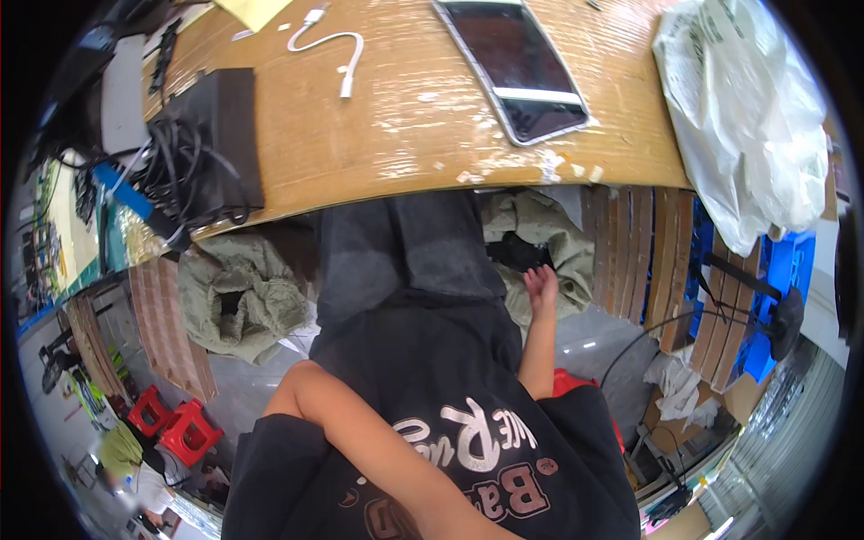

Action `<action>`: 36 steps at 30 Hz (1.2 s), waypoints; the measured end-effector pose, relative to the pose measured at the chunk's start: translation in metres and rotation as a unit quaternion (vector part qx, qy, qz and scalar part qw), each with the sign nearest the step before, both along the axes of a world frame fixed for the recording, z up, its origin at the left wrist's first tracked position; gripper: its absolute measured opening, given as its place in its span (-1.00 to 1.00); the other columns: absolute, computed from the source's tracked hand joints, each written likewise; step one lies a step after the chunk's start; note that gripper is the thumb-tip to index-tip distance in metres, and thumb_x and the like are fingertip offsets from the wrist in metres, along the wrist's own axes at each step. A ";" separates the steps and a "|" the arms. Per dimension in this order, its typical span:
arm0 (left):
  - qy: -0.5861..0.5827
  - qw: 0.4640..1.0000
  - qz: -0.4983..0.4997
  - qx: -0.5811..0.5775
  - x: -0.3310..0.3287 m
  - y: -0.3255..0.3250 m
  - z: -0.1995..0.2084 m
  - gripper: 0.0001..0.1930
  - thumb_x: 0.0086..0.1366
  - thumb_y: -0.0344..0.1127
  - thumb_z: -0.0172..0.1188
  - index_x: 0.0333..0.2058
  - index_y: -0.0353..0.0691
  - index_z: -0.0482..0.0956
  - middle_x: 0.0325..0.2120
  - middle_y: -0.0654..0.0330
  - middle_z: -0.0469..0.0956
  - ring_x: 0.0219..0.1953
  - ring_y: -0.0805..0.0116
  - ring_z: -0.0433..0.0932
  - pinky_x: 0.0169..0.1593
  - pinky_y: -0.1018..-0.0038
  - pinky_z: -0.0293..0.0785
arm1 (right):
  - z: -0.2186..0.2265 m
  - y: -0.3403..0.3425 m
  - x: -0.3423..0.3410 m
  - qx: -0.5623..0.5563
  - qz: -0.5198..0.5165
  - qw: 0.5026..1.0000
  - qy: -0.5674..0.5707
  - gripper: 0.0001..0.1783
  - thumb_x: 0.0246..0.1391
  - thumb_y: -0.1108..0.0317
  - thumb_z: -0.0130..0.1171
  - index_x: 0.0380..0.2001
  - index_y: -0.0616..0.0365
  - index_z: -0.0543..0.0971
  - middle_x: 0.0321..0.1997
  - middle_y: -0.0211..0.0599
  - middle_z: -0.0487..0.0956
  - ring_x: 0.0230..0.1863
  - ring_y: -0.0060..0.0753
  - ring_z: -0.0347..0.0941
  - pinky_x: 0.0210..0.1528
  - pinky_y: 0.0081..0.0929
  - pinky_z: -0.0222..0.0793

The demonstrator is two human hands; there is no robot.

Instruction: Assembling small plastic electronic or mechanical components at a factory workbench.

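My right hand hangs beside my right thigh, below the table's edge. Its fingers look loosely spread and nothing shows in them. It is nearest to a bunched olive-green cloth sack with a dark opening; whether it touches the cloth I cannot tell. My left arm crosses my black shirt toward the lower right, and the hand lies outside the picture. On the wooden table in front of me rests a phone with a dark screen and a clear edge. Left of it lies a short white cable.
A white plastic bag hangs over the table's right side. Black cables and a dark box crowd the left. Another olive sack, stacked wooden slats and red stools stand lower down. A person is at lower left.
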State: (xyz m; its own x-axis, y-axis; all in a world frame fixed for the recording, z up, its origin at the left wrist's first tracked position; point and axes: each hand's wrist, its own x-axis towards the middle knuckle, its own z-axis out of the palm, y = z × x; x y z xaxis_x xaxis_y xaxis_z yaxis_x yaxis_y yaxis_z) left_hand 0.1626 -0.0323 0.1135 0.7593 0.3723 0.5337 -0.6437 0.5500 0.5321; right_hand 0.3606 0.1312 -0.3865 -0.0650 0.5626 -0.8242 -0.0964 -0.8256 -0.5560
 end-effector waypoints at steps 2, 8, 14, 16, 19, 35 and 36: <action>-0.128 0.988 -0.037 -0.084 0.027 -0.021 -0.014 -0.44 -0.05 -0.31 0.33 -0.10 -0.39 0.29 -0.22 0.21 0.38 -0.18 0.52 0.31 -0.15 0.61 0.30 | 0.019 0.010 0.001 0.045 -0.043 0.997 0.044 -0.55 -0.04 0.34 0.06 -0.06 0.16 0.22 -0.15 -0.17 0.35 -0.24 -0.13 0.39 -0.26 -0.23 0.43; -0.269 0.944 0.079 -0.173 0.022 -0.037 -0.015 -0.57 -0.06 -0.29 0.34 -0.28 -0.37 0.35 -0.36 0.27 0.36 -0.27 0.55 0.31 -0.22 0.61 0.28 | 0.155 0.024 -0.076 0.367 -0.151 0.916 -0.063 -0.62 -0.03 0.49 0.00 -0.10 0.23 0.24 -0.21 -0.11 0.39 -0.39 -0.35 0.39 -0.35 -0.49 0.42; -0.157 0.976 0.119 -0.094 -0.001 -0.051 -0.004 -0.62 -0.05 -0.28 0.33 -0.38 -0.35 0.33 -0.42 0.28 0.33 -0.31 0.53 0.30 -0.26 0.61 0.25 | 0.329 0.022 -0.172 0.661 -0.027 0.747 0.067 -0.71 0.01 0.54 -0.07 -0.15 0.27 0.24 -0.14 -0.14 0.34 -0.29 -0.41 0.33 -0.21 -0.49 0.33; -0.325 0.923 0.116 -0.171 -0.002 -0.062 -0.006 -0.63 -0.04 -0.28 0.33 -0.39 -0.35 0.34 -0.43 0.27 0.33 -0.32 0.53 0.30 -0.27 0.61 0.25 | 0.354 0.028 -0.206 0.691 0.039 0.719 0.064 -0.71 0.01 0.57 -0.07 -0.15 0.29 0.26 -0.14 -0.14 0.36 -0.24 -0.39 0.34 -0.13 -0.42 0.34; -0.277 0.940 0.091 -0.179 -0.019 -0.074 -0.004 -0.66 -0.02 -0.29 0.31 -0.41 -0.34 0.34 -0.47 0.28 0.33 -0.37 0.54 0.31 -0.30 0.60 0.26 | 0.378 0.042 -0.271 0.678 0.244 0.692 0.053 -0.72 -0.03 0.56 0.03 -0.18 0.31 0.35 -0.18 -0.19 0.41 -0.20 -0.45 0.36 -0.13 -0.54 0.33; 0.062 0.453 0.886 -0.077 -0.174 -0.218 -0.068 -0.80 0.13 -0.34 0.09 -0.44 -0.29 0.26 -0.63 0.16 0.35 -0.70 0.33 0.37 -0.62 0.47 0.31 | 0.369 0.113 -0.387 0.705 0.520 0.463 -0.132 -0.89 -0.10 0.51 0.09 -0.41 0.20 0.51 -0.52 -0.41 0.48 -0.51 -0.62 0.35 -0.43 -0.67 0.27; 0.183 0.349 0.907 -0.149 -0.204 -0.231 -0.057 -0.79 0.17 -0.25 0.03 -0.43 -0.26 0.27 -0.64 0.21 0.31 -0.64 0.39 0.37 -0.56 0.54 0.28 | 0.372 0.114 -0.388 0.684 0.530 0.488 -0.117 -0.91 -0.09 0.52 0.09 -0.43 0.23 0.51 -0.57 -0.42 0.46 -0.55 -0.64 0.33 -0.48 -0.70 0.25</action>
